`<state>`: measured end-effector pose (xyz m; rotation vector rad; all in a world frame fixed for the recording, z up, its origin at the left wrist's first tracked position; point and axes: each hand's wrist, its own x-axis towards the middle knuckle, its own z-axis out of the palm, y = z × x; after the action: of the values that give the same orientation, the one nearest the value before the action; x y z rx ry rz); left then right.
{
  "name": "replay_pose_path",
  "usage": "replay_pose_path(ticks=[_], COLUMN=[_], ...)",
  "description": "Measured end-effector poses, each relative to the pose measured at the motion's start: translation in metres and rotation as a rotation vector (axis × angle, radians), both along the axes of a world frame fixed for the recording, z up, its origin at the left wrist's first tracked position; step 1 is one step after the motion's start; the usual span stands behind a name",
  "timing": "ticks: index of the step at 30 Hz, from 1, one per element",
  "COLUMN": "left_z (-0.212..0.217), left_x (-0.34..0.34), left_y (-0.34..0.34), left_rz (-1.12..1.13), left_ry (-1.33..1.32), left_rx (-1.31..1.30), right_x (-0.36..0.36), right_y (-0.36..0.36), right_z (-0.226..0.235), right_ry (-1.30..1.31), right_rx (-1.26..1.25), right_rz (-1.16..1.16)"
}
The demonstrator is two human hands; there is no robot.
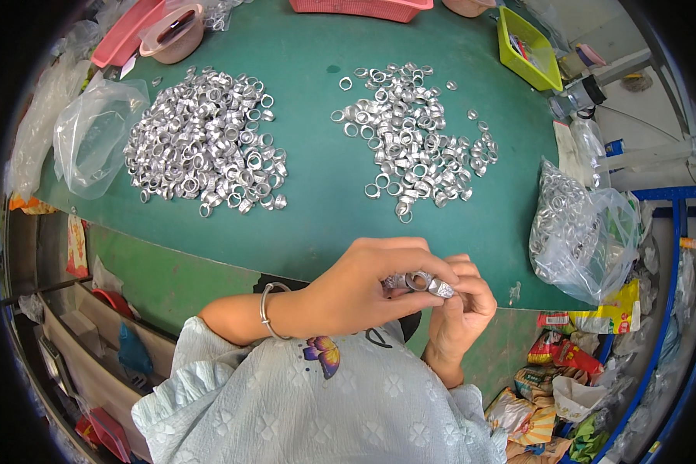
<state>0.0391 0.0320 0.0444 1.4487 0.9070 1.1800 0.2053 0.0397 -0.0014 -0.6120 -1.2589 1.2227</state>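
Observation:
Silver metal rings [419, 281] sit between the fingers and thumb of my left hand [356, 282], which reaches in from the left with a bangle on its wrist. My right hand [462, 313] meets it at the table's near edge, its thumb and fingertips pinched on the outermost ring [441, 288]. How many rings lie in my left palm is hidden by the fingers. Beyond my hands, on the green table [309, 155], spreads a large heap of silver rings [205, 143] at left. A looser heap of similar rings [414, 139] lies to the right.
A clear plastic bag full of rings [561, 224] rests at the table's right edge. Empty-looking clear bags [93, 139] lie at left. Pink baskets [363, 5], a pink bowl [174, 39] and a yellow-green basket [527, 50] line the far side. Packets [568, 352] fill a rack at lower right.

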Motion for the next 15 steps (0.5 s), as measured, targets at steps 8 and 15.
replay_pose_path(ticks=[8,15], left_z=[0.0015,-0.0009], left_x=[-0.0007,0.0011], left_y=[-0.0011,-0.0025], left_rz=[-0.024,-0.052], left_ry=[-0.045,-0.113], left_rx=[-0.058,-0.07], right_x=[0.0002,0.0001], right_y=[-0.0046,-0.0056], right_z=[-0.001,0.0016], right_ry=[0.03,0.01], right_rx=[-0.038,-0.009], right_rz=[-0.003,-0.012])
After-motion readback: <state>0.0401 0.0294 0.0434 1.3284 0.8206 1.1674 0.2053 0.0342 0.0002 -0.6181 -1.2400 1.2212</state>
